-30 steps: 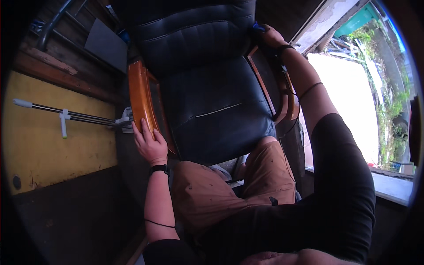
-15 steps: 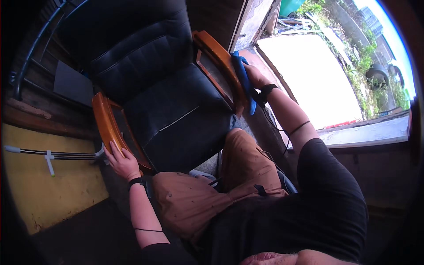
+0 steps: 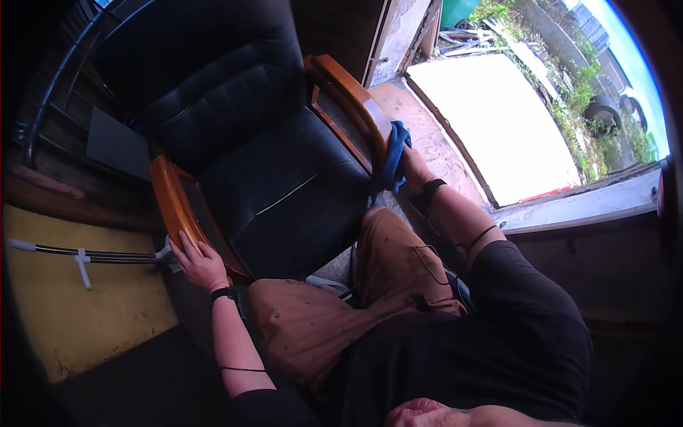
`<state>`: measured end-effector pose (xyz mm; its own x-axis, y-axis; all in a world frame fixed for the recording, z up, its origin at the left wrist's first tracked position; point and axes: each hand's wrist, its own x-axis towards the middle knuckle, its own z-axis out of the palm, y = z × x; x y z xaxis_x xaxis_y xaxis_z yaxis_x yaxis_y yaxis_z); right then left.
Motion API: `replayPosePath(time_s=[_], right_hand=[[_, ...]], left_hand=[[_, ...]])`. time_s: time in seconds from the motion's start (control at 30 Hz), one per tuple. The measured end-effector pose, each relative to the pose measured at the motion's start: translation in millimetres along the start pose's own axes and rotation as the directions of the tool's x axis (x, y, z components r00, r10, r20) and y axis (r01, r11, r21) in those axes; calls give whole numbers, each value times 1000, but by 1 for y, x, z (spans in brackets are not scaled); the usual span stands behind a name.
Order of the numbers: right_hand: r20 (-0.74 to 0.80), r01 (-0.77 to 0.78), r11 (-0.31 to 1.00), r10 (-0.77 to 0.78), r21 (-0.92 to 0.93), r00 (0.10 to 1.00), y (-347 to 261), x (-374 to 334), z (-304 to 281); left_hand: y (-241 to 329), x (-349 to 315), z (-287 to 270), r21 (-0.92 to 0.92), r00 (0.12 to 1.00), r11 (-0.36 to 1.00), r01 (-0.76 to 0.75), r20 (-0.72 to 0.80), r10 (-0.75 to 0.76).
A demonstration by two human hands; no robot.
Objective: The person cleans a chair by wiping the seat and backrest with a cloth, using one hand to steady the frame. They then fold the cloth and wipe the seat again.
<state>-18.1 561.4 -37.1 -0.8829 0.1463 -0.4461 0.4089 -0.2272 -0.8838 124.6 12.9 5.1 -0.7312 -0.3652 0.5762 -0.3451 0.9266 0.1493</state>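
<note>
Right hand (image 3: 415, 165): wrapped around a bunched blue cloth (image 3: 394, 155), soft and crumpled into a long fold, and pressed against the front end of the right armrest (image 3: 348, 99). The fingers are mostly hidden behind the cloth; the grip reads as closed on it. A dark band sits on the wrist just below.

Left hand (image 3: 196, 260): fingers curled over the front end of the left armrest (image 3: 173, 206), palm down, gripping the wood. A dark watch or band circles that wrist too.

Both armrests are glossy, orange-brown wood with rounded edges, long and gently curved, with a lacquered shine. Between them lies the armchair (image 3: 263, 164): black leather-like upholstery, smooth and slightly reflective, with a flat seat cushion crossed by one pale seam and a padded, quilted backrest above it.

The person's knees, in rust-brown trousers (image 3: 320, 320) of matte fabric with small dark specks, come right up to the seat's front edge. A black shirt covers the torso at the lower right.

To the left of the chair, a yellow board (image 3: 85, 313), scuffed and dull, lies on the dark floor. Across it runs a thin rod (image 3: 85, 252) with a pale tip and a small white crosspiece, its end reaching the left armrest near the left hand.

To the right, past the doorway edge, is a pale flat slab (image 3: 491, 121), brightly lit, with greenery along its far side.
</note>
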Motion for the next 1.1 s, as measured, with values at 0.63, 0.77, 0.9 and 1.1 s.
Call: replayPosePath(time_s=[0.63, 0.77, 0.9, 1.1], right_hand=[[169, -108, 994, 106, 3, 980, -1, 24, -16], [204, 115, 992, -103, -49, 974, -44, 23, 20], [-107, 354, 704, -520, -616, 848, -13, 29, 11], [255, 543, 167, -745, -823, 616, -3, -20, 71]], left_hand=[[-2, -5, 4, -22, 1000, 1000, 5, -27, -5], [-14, -10, -4, 4, 999, 1000, 22, -43, -21], [5, 1, 8, -56, 999, 998, 3, -51, -6], [-6, -4, 4, 36, 1000, 999, 14, -17, -14]])
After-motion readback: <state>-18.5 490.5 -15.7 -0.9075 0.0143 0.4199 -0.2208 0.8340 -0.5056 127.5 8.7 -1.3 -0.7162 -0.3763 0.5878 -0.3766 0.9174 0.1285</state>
